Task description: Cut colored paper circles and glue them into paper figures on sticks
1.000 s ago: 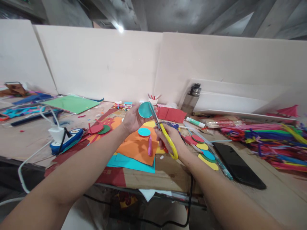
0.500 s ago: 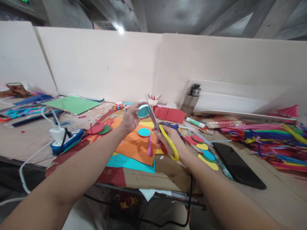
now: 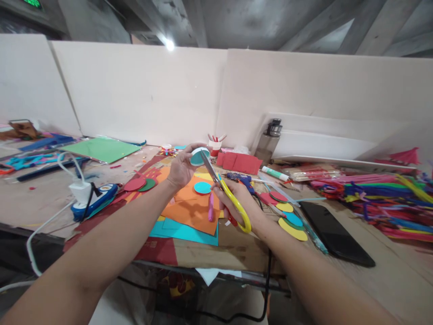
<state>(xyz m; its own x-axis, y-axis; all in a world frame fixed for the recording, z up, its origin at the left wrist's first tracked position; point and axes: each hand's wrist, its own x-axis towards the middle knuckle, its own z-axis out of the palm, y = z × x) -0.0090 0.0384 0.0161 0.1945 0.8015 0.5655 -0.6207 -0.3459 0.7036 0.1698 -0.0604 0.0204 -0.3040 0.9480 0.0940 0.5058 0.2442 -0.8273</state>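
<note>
Pinched in my left hand (image 3: 183,168) is a small round paper cup (image 3: 198,158) with a white rim and a teal inside, tilted above the table. My right hand (image 3: 236,198) grips scissors (image 3: 238,205) with yellow and red handles. Their blades reach up and left over the cup's opening; whether they touch its wall is hard to tell. Below lie a bright blue disc (image 3: 202,188) and a magenta pen (image 3: 211,207) on orange paper (image 3: 189,208), with blue sheets (image 3: 184,231) under it.
A black phone (image 3: 334,232), coloured discs (image 3: 292,229) and pipe cleaners (image 3: 379,194) lie on the right. A bottle (image 3: 268,143) and red paper (image 3: 239,163) stand behind. On the left are a blue power strip (image 3: 94,201), red and green discs (image 3: 134,184) and green paper (image 3: 103,149).
The cup has shifted slightly left in my left hand. The scissors have moved a little left and down, and their blades now overlap the cup's opening more.
</note>
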